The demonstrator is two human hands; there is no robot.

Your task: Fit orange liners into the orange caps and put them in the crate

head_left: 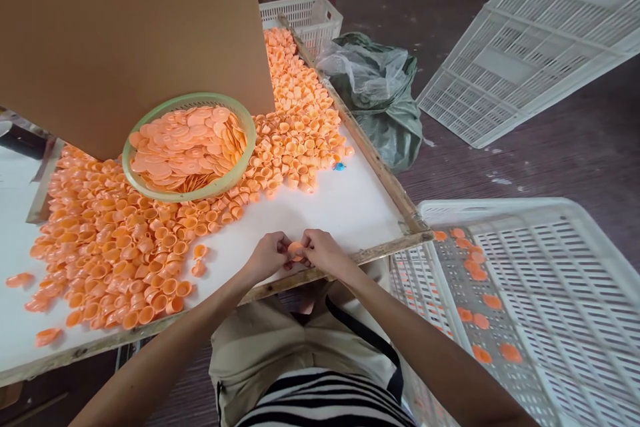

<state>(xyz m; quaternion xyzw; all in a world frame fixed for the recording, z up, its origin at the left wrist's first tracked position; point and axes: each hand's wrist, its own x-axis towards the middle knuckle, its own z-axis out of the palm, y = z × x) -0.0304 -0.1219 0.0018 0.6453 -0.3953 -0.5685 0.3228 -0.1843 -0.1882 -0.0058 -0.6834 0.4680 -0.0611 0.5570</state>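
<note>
Close to the front edge of the white table (350,217), my left hand (271,255) and my right hand (321,252) meet around one small orange plastic piece (295,251). The fingers of both hands pinch it from either side and cover part of it, so its full shape is hidden. Beyond my hands a large heap of orange plastic cups (150,267) spreads over the tabletop. A pale green basket (239,180) rests among the cups, filled with flat orange discs (193,140).
A cardboard sheet (135,33) stands behind the basket. Wooden strips (373,153) border the table. At right, a white crate (550,267) holds some orange discs; another white crate (525,60) stands tilted. A green sack (395,127) lies beside the table. A small blue piece (339,166) lies near the cups.
</note>
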